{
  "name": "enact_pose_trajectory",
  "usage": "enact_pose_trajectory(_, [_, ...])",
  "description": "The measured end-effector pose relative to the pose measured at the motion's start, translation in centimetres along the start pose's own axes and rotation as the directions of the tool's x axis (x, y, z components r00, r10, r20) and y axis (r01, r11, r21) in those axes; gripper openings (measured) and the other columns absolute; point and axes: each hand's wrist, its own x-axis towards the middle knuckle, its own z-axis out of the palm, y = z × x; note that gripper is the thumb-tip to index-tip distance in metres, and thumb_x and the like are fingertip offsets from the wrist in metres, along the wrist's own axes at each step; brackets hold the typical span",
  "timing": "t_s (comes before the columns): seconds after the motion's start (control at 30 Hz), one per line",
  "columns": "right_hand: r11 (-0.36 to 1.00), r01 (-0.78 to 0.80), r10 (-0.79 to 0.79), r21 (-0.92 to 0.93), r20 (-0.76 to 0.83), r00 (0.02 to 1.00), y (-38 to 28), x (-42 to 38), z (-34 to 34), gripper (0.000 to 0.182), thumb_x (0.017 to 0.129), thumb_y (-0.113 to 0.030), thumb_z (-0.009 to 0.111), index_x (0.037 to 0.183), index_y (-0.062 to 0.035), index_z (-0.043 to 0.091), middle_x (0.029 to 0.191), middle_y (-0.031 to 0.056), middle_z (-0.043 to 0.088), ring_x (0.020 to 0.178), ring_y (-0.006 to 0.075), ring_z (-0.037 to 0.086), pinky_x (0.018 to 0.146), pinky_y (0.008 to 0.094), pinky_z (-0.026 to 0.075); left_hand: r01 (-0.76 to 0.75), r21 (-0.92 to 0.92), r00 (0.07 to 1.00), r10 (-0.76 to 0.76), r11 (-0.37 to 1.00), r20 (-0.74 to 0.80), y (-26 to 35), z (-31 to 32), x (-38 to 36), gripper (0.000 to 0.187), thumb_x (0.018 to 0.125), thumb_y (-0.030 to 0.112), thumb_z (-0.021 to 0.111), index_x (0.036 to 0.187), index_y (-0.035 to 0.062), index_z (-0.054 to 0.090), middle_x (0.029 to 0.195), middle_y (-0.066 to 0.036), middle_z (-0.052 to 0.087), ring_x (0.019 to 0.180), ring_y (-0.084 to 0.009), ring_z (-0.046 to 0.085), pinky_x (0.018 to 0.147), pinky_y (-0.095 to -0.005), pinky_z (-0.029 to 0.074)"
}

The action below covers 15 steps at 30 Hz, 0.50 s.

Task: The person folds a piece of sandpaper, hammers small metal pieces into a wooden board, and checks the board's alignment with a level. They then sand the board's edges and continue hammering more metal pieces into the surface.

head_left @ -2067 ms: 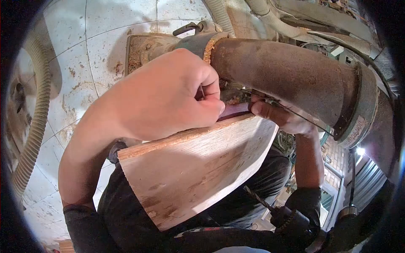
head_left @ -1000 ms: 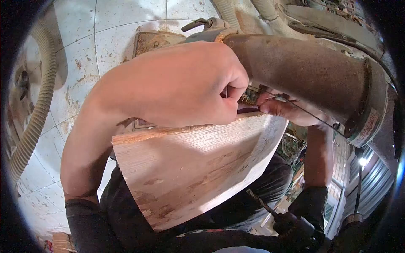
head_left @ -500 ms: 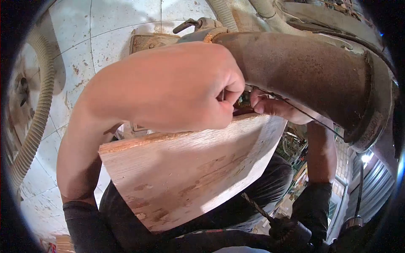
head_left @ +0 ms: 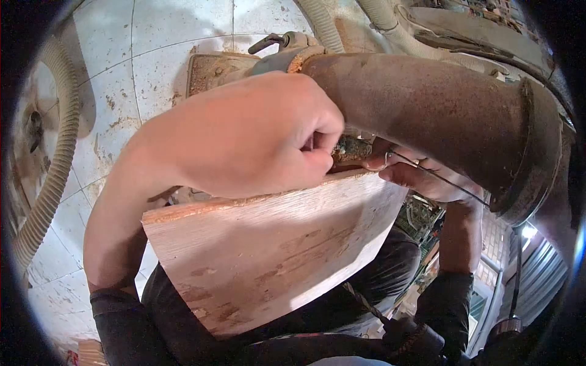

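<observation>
A light wooden board with brown stains leans tilted in front of me, above my dark-trousered legs. My left hand is closed at its upper edge, back of the hand toward the camera; whatever the fingers grip is hidden. At the board's upper right corner, my right hand has its fingers curled, the thumb near the edge. What it pinches I cannot make out. A thin dark rod passes across that hand. Between the two hands, a narrow brown strip shows along the edge.
A rusty curved metal casting arches just beyond my hands, with a lever handle at its left. Below right, a drill bit sticks out of a dark chuck. A ribbed hose runs along the tiled floor.
My right hand has shifted right and slightly down, widening the gap between my hands. The left hand sits slightly lower and further left, still closed. The board has barely moved.
</observation>
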Motion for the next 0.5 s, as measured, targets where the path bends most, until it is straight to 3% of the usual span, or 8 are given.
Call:
enact_pose_trajectory(0.13, [0.991,0.093,-0.104,-0.101,-0.111,0.988,-0.2,-0.4,0.6,0.025,0.088,-0.022,0.08,0.111,-0.011,0.078,0.11,0.0072,0.075,0.102,0.0227,0.069,0.093,0.0384,0.054,-0.07,0.11,0.997,0.071,0.991,-0.002,0.0,-0.1,-0.2,0.018,0.086,0.009,0.067,0.073,-0.001,0.059,0.063,-0.011,0.059,0.056,-0.0207,0.055,0.055,-0.0343,0.043])
enact_pose_trajectory(0.23, [0.999,0.043,-0.045,-0.028,-0.063,0.997,0.0,-0.1,0.3,0.022,0.087,-0.017,0.079,0.107,-0.0093,0.078,0.112,0.0082,0.075,0.101,0.0231,0.07,0.093,0.0377,0.054,-0.151,0.153,0.988,0.151,0.977,0.013,-0.4,-0.5,-0.5,0.016,0.086,0.01,0.067,0.075,-0.0005,0.061,0.067,-0.01,0.061,0.058,-0.0212,0.058,0.056,-0.0353,0.043])
enact_pose_trajectory(0.3, [1.0,0.009,-0.009,0.007,-0.028,1.0,-0.1,-0.1,0.3,0.022,0.087,-0.014,0.079,0.108,-0.0072,0.078,0.112,0.0085,0.075,0.102,0.0231,0.071,0.093,0.0373,0.055,-0.103,-0.025,0.994,0.102,0.994,-0.036,-0.3,-0.7,-1.3,0.014,0.087,0.012,0.067,0.082,-0.001,0.067,0.072,-0.011,0.062,0.063,-0.0219,0.059,0.059,-0.0358,0.044])
enact_pose_trajectory(0.33, [0.988,-0.009,0.019,0.155,-0.065,0.998,-0.3,-0.3,0.8,0.024,0.085,-0.008,0.078,0.109,-0.0066,0.077,0.111,0.0073,0.073,0.104,0.022,0.068,0.095,0.0359,0.052,-0.099,-0.021,0.995,0.098,0.995,-0.034,-0.7,-0.6,-1.5,0.014,0.087,0.012,0.067,0.082,-0.001,0.067,0.072,-0.011,0.062,0.063,-0.0219,0.059,0.059,-0.0358,0.044])
enact_pose_trajectory(0.4, [0.955,-0.016,0.046,0.297,-0.094,0.995,-1.1,-0.3,1.5,0.027,0.083,-0.002,0.077,0.11,-0.006,0.077,0.109,0.0061,0.07,0.105,0.021,0.065,0.097,0.0344,0.049,-0.273,-0.086,0.961,0.266,0.958,-0.079,-1.6,-0.3,-2.0,0.016,0.089,0.013,0.067,0.09,-0.0024,0.072,0.078,-0.012,0.062,0.068,-0.0221,0.059,0.063,-0.0359,0.044])
enact_pose_trajectory(0.43, [0.865,-0.099,0.166,0.491,-0.095,0.982,-1.9,-0.1,1.8,0.025,0.083,0.0,0.077,0.108,-0.0057,0.077,0.109,0.0059,0.07,0.105,0.0211,0.066,0.097,0.0342,0.05,-0.272,-0.088,0.961,0.265,0.958,-0.082,-1.7,-0.3,-2.1,0.016,0.089,0.013,0.067,0.09,-0.0024,0.072,0.078,-0.012,0.062,0.068,-0.0221,0.059,0.063,-0.0359,0.044])
enact_pose_trajectory(0.5, [0.729,-0.175,0.286,0.661,-0.062,0.956,-2.7,-0.2,2.6,0.023,0.083,0.002,0.077,0.106,-0.0055,0.078,0.109,0.0058,0.07,0.105,0.0212,0.066,0.097,0.0341,0.05,-0.269,-0.105,0.963,0.263,0.957,-0.065,-1.7,-0.2,-2.0,0.02,0.091,0.014,0.066,0.094,-0.0042,0.073,0.079,-0.013,0.061,0.069,-0.023,0.058,0.064,-0.0358,0.044])
